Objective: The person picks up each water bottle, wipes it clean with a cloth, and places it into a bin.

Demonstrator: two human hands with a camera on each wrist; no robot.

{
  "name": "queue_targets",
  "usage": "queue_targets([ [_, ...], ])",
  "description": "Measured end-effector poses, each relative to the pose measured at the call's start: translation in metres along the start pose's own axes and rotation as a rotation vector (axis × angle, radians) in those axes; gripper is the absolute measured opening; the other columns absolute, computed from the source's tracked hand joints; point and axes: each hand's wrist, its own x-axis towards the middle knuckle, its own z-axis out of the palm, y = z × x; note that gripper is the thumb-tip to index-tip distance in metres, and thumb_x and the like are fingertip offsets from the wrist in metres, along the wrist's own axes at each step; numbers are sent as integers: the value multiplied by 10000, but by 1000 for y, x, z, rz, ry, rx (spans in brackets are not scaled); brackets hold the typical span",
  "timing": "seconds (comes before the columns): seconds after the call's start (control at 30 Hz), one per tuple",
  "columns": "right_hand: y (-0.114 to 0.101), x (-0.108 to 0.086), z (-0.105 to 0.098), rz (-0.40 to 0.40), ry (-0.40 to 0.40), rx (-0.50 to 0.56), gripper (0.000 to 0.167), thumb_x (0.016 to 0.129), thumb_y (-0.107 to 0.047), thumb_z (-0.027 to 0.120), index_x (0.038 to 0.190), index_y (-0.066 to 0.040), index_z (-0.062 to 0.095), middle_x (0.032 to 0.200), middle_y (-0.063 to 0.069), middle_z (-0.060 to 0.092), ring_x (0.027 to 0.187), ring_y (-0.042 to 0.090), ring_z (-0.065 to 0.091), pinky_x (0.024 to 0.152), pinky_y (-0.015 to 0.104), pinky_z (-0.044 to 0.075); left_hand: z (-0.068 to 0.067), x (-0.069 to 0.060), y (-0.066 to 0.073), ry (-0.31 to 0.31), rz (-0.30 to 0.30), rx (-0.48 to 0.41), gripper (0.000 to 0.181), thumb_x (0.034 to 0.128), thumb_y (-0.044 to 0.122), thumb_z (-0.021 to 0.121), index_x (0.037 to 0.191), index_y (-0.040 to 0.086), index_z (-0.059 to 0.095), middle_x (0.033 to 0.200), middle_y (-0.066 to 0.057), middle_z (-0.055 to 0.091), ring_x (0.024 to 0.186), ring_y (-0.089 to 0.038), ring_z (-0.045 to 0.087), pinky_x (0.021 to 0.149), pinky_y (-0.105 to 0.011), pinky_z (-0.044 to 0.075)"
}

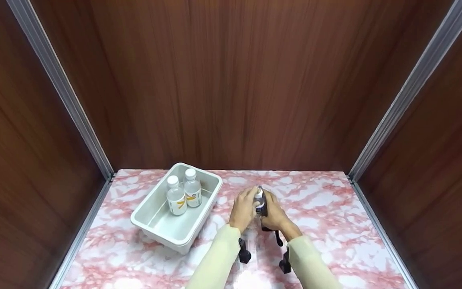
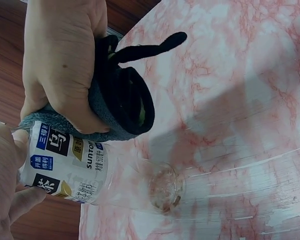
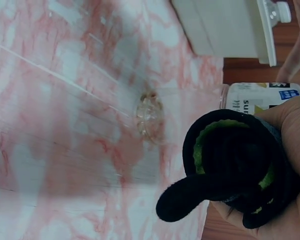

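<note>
My left hand grips a clear plastic bottle with a white-and-blue Suntory label and a white cap. Beside it, my right hand holds a dark grey fabric sleeve, its round end trimmed in black and greenish inside. A black strap hangs off that sleeve. Bottle and sleeve are side by side between the hands, touching or nearly so. Through the bottle's clear lower part its ridged base shows close to the table; whether it touches the surface I cannot tell.
Left of the hands, a light grey plastic tub stands on the pink-and-white marbled table. Inside it are two white-capped bottles with white-and-yellow labels. Brown wood panels with metal corner strips enclose the back and sides.
</note>
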Motion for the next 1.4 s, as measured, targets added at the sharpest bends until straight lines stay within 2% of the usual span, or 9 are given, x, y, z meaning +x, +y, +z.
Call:
queue_targets([
  [0.2,8,-8,12,0,-6,31,967,557,96,617,1465,124,289,1436,414,361,1164,502,568,942,587,526,-1,0,1,-8,-15,-6,362,822,58,756,1155,92,618,1153,-104,719,1039,-301,709,928,-427,574],
  [0.57,10,-15,20,50,-35,38,983,609,79,623,1507,116,224,1489,412,293,1148,539,573,914,607,538,-4,1,2,-24,-26,-4,374,828,45,752,1177,88,625,1198,-113,714,1083,-308,702,972,-420,565],
  [0.8,11,-20,25,90,-63,24,1016,602,72,610,1527,102,190,1535,389,230,1088,529,585,806,592,564,-4,0,3,-18,-25,-19,395,823,31,756,1193,83,627,1230,-120,708,1102,-318,700,991,-424,556],
  [1.0,13,-23,29,126,-89,13,1043,593,63,606,1537,97,162,1559,373,181,1097,519,575,775,561,571,-3,-3,2,-27,-28,-5,399,836,51,752,1214,73,627,1234,-130,705,1121,-316,693,1001,-423,553],
  [1.17,16,-24,33,163,-120,-23,1064,610,68,611,1555,87,125,1587,354,145,1004,470,601,699,506,569,-3,-3,2,-28,-31,1,383,840,52,750,1203,78,629,1209,-118,712,1110,-301,694,976,-417,566],
  [1.2,16,-25,34,163,-120,-30,1060,615,60,617,1553,95,124,1587,357,142,1011,477,599,700,509,573,-3,-2,2,-26,-31,-1,376,840,50,749,1195,80,629,1202,-115,713,1102,-301,696,967,-419,569],
  [1.4,16,-27,35,154,-137,-34,1048,618,32,636,1530,147,132,1570,408,136,1297,565,444,837,563,577,-4,1,1,-32,-31,-21,343,846,53,747,1167,82,629,1168,-106,716,1075,-303,702,951,-427,570],
])
